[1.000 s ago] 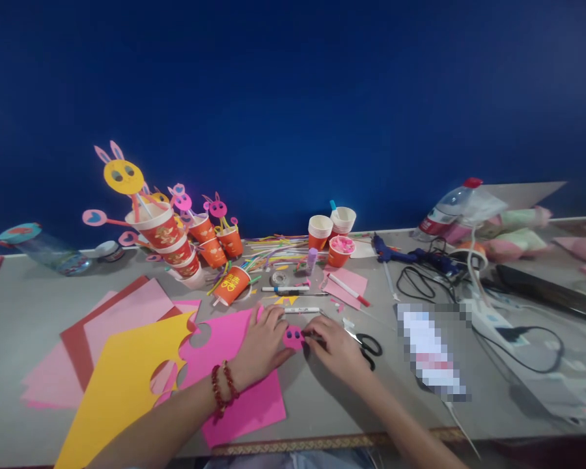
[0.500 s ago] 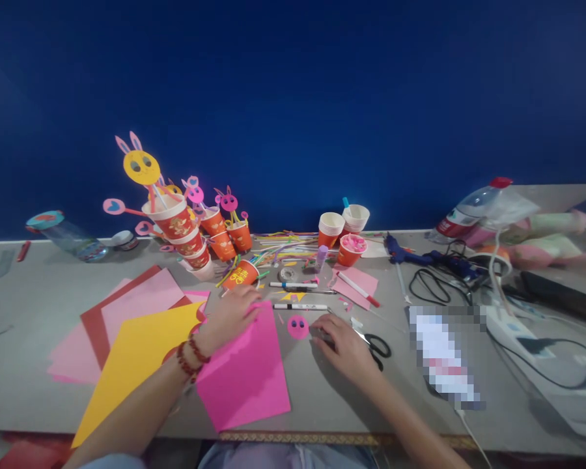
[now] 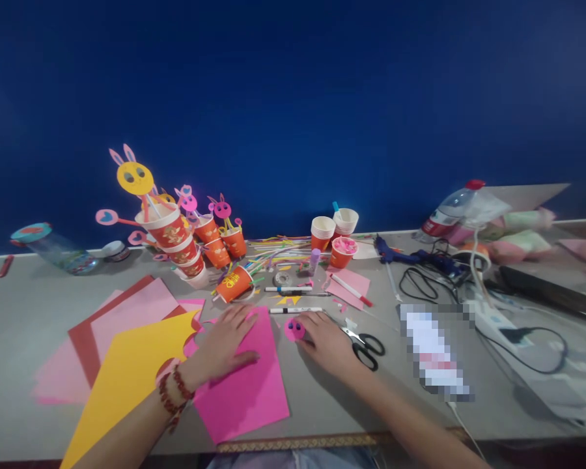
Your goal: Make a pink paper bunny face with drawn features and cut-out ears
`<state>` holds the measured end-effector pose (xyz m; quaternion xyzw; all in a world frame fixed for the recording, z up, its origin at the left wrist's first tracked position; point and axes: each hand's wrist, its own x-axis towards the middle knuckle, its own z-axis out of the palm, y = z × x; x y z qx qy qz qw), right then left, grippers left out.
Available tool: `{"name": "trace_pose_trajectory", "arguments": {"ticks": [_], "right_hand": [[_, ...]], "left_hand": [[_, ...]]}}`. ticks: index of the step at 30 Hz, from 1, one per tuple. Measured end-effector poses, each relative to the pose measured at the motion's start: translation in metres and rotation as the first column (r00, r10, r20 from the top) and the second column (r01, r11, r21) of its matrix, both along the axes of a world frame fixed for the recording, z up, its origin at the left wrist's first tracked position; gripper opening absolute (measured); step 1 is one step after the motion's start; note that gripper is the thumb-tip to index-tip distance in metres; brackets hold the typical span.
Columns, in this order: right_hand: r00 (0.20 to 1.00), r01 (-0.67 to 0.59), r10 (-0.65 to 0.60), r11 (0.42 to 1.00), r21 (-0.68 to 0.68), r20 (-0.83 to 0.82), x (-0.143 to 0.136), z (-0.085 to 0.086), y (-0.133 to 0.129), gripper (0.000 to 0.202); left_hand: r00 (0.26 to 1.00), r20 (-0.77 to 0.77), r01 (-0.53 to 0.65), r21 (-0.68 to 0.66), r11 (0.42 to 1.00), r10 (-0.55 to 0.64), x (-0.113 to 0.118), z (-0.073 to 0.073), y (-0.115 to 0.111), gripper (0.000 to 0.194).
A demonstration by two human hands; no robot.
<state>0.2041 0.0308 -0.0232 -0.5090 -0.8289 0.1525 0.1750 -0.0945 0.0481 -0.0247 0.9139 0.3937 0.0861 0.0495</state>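
Note:
My left hand (image 3: 224, 345), with red bead bracelets at the wrist, lies with its fingers apart on a bright pink sheet (image 3: 254, 397). The fingers of my right hand (image 3: 325, 339) are at the right edge of a small pink paper circle (image 3: 293, 329) with two dark eyes; whether they pinch it cannot be made out. Black-handled scissors (image 3: 366, 345) lie just right of that hand. Above the circle lies a white pen (image 3: 295, 311). Yellow paper (image 3: 131, 352) extends under my left forearm.
Stacked red cups (image 3: 170, 238) with paper rabbit figures stand at the back left, a tipped cup (image 3: 234, 284) in the middle. More cups (image 3: 323, 229), a bottle (image 3: 446, 212), a blue glue gun (image 3: 410, 257), cables and a pixelated phone (image 3: 434, 352) are to the right.
My right hand has moved left onto the edge of the pink circle, uncovering more of the scissors. My left hand has shifted slightly down and its thumb now shows spread out. The view has shifted a little.

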Motion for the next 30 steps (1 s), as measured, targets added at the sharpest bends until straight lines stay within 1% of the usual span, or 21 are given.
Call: {"name": "trace_pose_trajectory", "arguments": {"ticks": [2, 5, 8, 10, 11, 12, 14, 15, 17, 18, 21, 23, 24, 25, 27, 30], "right_hand": [[1.000, 0.009, -0.009, 1.000, 0.010, 0.015, -0.002, -0.001, 0.001, 0.035], [0.999, 0.041, -0.041, 0.999, 0.031, 0.013, -0.005, -0.003, 0.001, 0.035], [0.999, 0.017, -0.015, 0.998, 0.058, -0.038, -0.002, -0.002, 0.005, 0.029], [0.997, 0.021, -0.013, 0.995, 0.099, -0.080, 0.009, 0.002, 0.013, 0.023], [0.995, 0.050, -0.039, 0.990, 0.129, -0.088, 0.018, 0.005, 0.018, 0.021], [0.992, 0.111, -0.099, 0.981, 0.158, -0.079, 0.028, 0.008, 0.024, 0.020], [0.971, 0.228, -0.238, 0.957, 0.182, 0.036, 0.054, 0.014, 0.038, 0.020], [0.939, 0.298, -0.322, 0.936, 0.186, 0.121, 0.067, 0.015, 0.045, 0.020], [0.856, 0.402, -0.443, 0.894, 0.196, 0.265, 0.090, 0.016, 0.055, 0.020], [0.836, 0.426, -0.466, 0.884, 0.193, 0.290, 0.098, 0.014, 0.058, 0.019], [0.822, 0.442, -0.476, 0.879, 0.177, 0.312, 0.110, 0.008, 0.065, 0.014], [0.821, 0.445, -0.477, 0.879, 0.170, 0.313, 0.109, 0.006, 0.067, 0.012], [0.821, 0.446, -0.477, 0.879, 0.168, 0.313, 0.108, 0.005, 0.068, 0.012], [0.822, 0.446, -0.476, 0.879, 0.167, 0.312, 0.107, 0.006, 0.068, 0.012], [0.822, 0.450, -0.480, 0.877, 0.167, 0.307, 0.106, 0.008, 0.068, 0.013], [0.822, 0.459, -0.482, 0.876, 0.147, 0.303, 0.107, 0.012, 0.065, 0.017]], "left_hand": [[0.998, -0.026, 0.049, 0.020, 0.999, -0.049, -0.002, -0.011, 0.000, 0.081], [0.997, -0.041, 0.064, 0.045, 0.997, -0.062, -0.011, -0.024, 0.002, 0.083], [0.998, -0.038, 0.047, 0.058, 0.997, -0.045, -0.020, -0.030, 0.003, 0.082], [0.999, -0.034, 0.035, 0.059, 0.998, -0.033, -0.024, -0.030, 0.003, 0.081], [0.999, -0.034, 0.032, 0.057, 0.998, -0.030, -0.025, -0.030, 0.003, 0.081], [0.999, -0.033, 0.032, 0.055, 0.998, -0.030, -0.026, -0.029, 0.003, 0.080], [0.999, -0.019, 0.029, 0.053, 0.998, -0.028, -0.024, -0.026, 0.002, 0.077], [1.000, -0.002, 0.024, 0.055, 0.998, -0.024, -0.022, -0.024, 0.002, 0.074], [0.999, 0.045, 0.011, 0.058, 0.998, -0.014, -0.013, -0.019, 0.002, 0.066], [0.997, 0.070, 0.006, 0.055, 0.998, -0.010, -0.007, -0.015, 0.002, 0.062], [0.991, 0.130, 0.019, 0.020, 1.000, -0.021, 0.022, -0.003, 0.005, 0.050], [0.988, 0.146, 0.043, -0.018, 0.999, -0.040, 0.046, 0.004, 0.009, 0.043], [0.989, 0.140, 0.059, -0.028, 0.998, -0.055, 0.058, 0.006, 0.012, 0.044], [0.989, 0.127, 0.076, -0.032, 0.997, -0.071, 0.069, 0.007, 0.014, 0.046], [0.994, 0.082, 0.069, -0.015, 0.998, -0.067, 0.087, 0.005, 0.018, 0.047], [0.999, 0.044, 0.030, 0.009, 0.999, -0.031, 0.102, -0.001, 0.023, 0.047]]}}
